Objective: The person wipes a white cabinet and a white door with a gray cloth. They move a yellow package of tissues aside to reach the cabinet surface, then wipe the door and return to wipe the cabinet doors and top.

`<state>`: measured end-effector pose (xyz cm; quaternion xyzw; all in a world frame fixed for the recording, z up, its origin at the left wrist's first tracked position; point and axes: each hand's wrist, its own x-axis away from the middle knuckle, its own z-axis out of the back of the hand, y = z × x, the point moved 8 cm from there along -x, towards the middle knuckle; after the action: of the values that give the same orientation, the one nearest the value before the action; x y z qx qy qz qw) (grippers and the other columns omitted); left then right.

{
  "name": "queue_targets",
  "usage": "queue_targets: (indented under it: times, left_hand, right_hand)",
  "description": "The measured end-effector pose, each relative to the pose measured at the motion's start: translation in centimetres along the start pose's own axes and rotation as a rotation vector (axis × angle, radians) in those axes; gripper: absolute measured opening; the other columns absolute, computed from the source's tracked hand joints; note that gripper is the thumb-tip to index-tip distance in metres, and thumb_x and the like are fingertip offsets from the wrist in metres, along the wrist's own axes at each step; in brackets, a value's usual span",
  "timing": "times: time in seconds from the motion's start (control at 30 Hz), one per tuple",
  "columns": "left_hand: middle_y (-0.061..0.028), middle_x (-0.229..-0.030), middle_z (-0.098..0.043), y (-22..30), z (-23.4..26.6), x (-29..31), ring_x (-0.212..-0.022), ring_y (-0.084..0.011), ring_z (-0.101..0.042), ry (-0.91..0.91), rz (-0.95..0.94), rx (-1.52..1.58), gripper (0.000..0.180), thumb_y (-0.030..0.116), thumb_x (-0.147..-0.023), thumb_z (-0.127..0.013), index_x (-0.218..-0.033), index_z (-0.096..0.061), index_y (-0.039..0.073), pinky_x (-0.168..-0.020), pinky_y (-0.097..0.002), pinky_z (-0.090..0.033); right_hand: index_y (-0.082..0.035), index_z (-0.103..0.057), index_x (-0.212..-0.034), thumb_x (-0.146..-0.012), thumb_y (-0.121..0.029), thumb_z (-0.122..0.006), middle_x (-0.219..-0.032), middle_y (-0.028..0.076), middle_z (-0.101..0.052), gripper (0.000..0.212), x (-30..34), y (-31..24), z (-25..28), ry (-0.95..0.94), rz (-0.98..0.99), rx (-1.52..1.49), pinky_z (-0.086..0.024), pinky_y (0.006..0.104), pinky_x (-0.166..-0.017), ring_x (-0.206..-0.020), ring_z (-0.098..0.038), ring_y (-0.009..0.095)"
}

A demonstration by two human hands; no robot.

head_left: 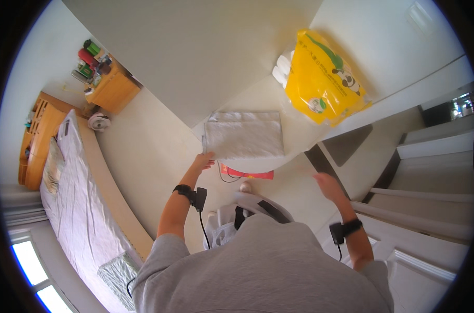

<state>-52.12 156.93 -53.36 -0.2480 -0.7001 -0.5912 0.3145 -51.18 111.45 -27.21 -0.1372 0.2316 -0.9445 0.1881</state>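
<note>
**Folded grey cloth on a white desk, with the left hand at its near left corner**

A grey cloth [243, 135], folded into a flat, layered rectangle, is laid on a white desk [298, 136]. A large yellow bag [323, 78] is set to the right of the cloth and farther back. The left hand [204, 160] is placed at the cloth's near left corner; whether fabric is gripped between its fingers cannot be told. The right hand [329, 187] is held to the right of the cloth, nearer the body and apart from it; its fingers are blurred, so their spread cannot be told, and nothing is seen held in them.

The cloth is judged to be light, soft and hardly breakable, but likely to sag or slip open between layers. It would best be taken by both near corners, with all layers pinched together.
</note>
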Motion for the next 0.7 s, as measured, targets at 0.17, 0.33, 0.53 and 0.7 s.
queue_targets:
  times: [0.17,0.33,0.53,0.7]
  left_hand:
    - [-0.0154,-0.093,-0.062,12.0,-4.7,2.6,-0.082,-0.0264,-0.058,0.382,-0.524,-0.719,0.047,0.039,-0.075,-0.065,-0.103,-0.058,0.001,-0.067,-0.0419,-0.045]
    - [-0.017,-0.106,-0.059,17.5,-19.9,9.1,-0.101,-0.0285,-0.055,-0.311,-1.001,-0.662,0.042,0.038,-0.081,-0.062,-0.104,-0.058,0.002,-0.085,-0.0355,-0.044]
    - [-0.0132,-0.098,-0.064,15.4,-12.7,16.6,-0.093,-0.0269,-0.06,-0.184,-0.849,-0.787,0.027,0.027,-0.087,-0.056,-0.101,-0.06,0.004,-0.082,-0.0352,-0.045]
    - [-0.0127,-0.084,-0.065,7.9,2.1,22.8,-0.079,-0.0282,-0.063,0.38,-0.53,-0.552,0.02,0.025,-0.088,-0.055,-0.094,-0.062,0.007,-0.07,-0.0344,-0.05]
  right_hand:
    - [0.0,-0.061,-0.098,-0.087,-0.008,-0.051,-0.093,0.017,-0.063,0.017,6.7,0.8,5.3,0.205,-0.31,-0.079,-0.048,0.034,-0.077,-0.087,-0.061,0.031]
    - [-0.001,-0.061,-0.099,-0.085,-0.006,-0.052,-0.093,0.016,-0.062,0.017,1.4,-2.7,6.3,0.287,-0.087,-0.127,-0.047,0.033,-0.078,-0.088,-0.061,0.029]
    - [-0.007,-0.052,-0.116,-0.08,-0.013,-0.057,-0.117,0.018,-0.05,0.037,-13.2,-7.7,-3.4,-0.008,0.202,-0.251,-0.04,0.0387,-0.092,-0.109,-0.049,0.032]
    - [-0.023,-0.023,-0.141,-0.072,-0.047,-0.065,-0.145,0.022,-0.013,0.084,-20.2,-9.3,-12.4,-0.194,0.009,0.217,-0.017,0.0639,-0.099,-0.13,-0.015,0.047]
